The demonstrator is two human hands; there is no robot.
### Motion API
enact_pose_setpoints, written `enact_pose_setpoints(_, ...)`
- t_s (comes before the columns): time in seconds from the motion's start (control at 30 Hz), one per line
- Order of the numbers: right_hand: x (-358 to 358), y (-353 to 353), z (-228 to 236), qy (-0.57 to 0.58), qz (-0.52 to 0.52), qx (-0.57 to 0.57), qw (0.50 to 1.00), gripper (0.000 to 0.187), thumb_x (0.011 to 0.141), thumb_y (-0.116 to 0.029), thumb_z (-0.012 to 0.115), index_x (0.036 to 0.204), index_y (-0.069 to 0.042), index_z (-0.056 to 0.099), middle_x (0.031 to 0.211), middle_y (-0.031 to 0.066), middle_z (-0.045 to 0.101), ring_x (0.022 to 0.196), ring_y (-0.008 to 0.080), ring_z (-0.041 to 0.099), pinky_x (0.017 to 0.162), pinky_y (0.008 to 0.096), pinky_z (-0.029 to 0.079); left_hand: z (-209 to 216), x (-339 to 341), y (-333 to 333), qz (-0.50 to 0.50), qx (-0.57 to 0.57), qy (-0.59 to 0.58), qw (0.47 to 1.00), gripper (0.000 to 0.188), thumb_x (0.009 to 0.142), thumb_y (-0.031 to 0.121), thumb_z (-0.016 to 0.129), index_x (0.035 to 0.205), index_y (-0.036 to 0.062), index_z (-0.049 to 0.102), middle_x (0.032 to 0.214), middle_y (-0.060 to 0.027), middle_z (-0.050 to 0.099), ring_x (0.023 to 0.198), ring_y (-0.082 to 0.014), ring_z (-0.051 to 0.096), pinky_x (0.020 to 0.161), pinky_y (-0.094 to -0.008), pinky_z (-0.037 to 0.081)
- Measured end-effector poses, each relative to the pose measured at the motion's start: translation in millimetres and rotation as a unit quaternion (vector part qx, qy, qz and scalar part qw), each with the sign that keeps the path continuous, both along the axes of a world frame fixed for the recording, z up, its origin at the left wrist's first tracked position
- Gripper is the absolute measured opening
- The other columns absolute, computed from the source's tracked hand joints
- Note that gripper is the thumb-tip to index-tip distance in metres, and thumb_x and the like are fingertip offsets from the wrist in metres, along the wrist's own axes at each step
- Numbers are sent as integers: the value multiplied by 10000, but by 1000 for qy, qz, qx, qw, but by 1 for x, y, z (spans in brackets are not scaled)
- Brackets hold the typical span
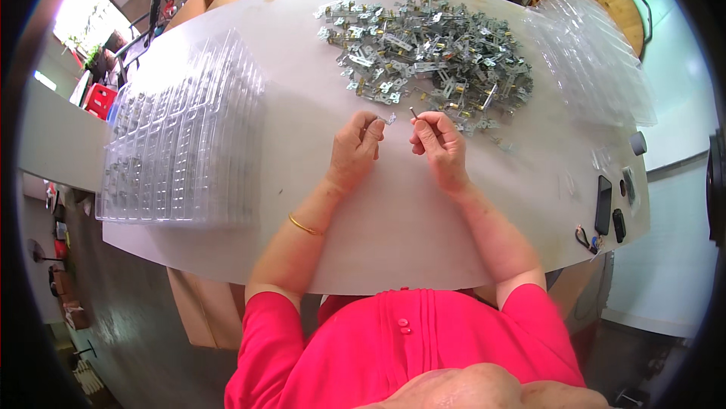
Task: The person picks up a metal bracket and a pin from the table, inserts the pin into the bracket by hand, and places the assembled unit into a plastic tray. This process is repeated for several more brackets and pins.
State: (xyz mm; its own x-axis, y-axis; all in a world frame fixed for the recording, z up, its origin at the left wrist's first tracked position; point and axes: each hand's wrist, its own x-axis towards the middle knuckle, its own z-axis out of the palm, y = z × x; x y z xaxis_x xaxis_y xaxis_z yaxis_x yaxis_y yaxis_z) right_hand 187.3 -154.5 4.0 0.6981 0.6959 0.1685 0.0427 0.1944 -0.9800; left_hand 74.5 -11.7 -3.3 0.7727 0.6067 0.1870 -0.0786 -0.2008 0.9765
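Between the thumb and fingers of my left hand (358, 146) is a small metal bracket (390, 118), its silvery end sticking out to the right. My right hand (441, 144) pinches a short thin dark pin (414, 113) that points up and left. The two hands are a small gap apart over the table, and the held parts do not touch. Just beyond them lies a large heap of small metal parts (446, 46), silvery brackets with some brass-coloured bits among them.
At the left stands a tall stack of clear plastic trays (178, 144) with small parts in them. Empty-looking clear trays (594, 61) lie at the far right of the pale table (302, 53). A phone (603, 205), a black gadget (619, 225) and keys (594, 243) rest near the right edge.
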Motion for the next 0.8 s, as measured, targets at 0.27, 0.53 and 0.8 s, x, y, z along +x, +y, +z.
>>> enact_pose_setpoints(0.27, -10, 5, -16, -53, 1, -39, 998, 83, 991, -131, 613, 1016, -53, 626, 740, -19, 598, 634, 41, 533, 569, 208, 439, 3, -6, 13, -83, -197, 6, 977, 221, 1028, 233, 550, 990, 27, 621, 737, -15, 593, 512, -64, 499, 453, -207, 371)
enact_pose_setpoints(0.53, -10, 5, -13, -53, -2, -58, 997, 51, 978, -103, 624, 992, -55, 632, 716, -33, 582, 631, 31, 524, 548, 202, 418, -1, -7, 17, -104, -217, 26, 970, 231, 1027, 248, 553, 981, 36, 631, 727, -21, 591, 481, -60, 471, 428, -201, 334)
enact_pose_setpoints(0.8, -10, 0, -14, -103, -6, -54, 993, 38, 970, -85, 630, 989, -52, 631, 697, -47, 555, 625, 19, 476, 542, 206, 385, 4, -5, 13, -93, -179, 41, 979, 220, 1011, 245, 581, 964, 37, 634, 709, -16, 593, 488, -50, 471, 431, -203, 340)
